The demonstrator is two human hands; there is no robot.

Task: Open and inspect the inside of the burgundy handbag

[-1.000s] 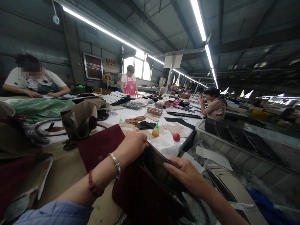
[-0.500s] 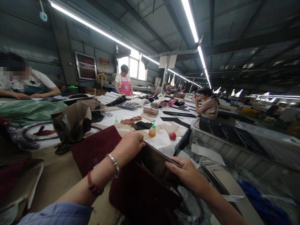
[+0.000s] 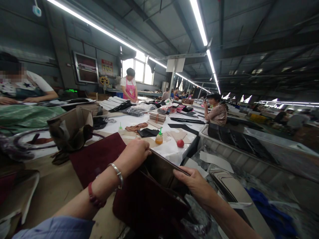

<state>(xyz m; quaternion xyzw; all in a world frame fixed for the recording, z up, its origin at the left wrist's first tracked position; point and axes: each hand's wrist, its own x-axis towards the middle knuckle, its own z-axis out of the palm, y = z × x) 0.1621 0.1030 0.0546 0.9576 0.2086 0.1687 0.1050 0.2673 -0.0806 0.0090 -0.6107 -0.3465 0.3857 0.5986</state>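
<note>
- Left hand [image 3: 136, 153] and right hand [image 3: 195, 182] pinch the rim [image 3: 164, 159] of the maroon bag [image 3: 147, 202].
- Below their fingers [image 3: 181, 176], it looks largely assembled; mouth [image 3: 159, 170] unclosed.

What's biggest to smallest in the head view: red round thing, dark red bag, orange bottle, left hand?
Dark red bag
Left hand
Orange bottle
Red round thing
The bag and hand sit nearer the camera.

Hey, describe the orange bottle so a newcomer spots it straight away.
Find the white table beyond the left hand. There, the orange bottle stands just left of a red ball. Another green-topped bottle sits farther left, but only this one looks orange.
</note>
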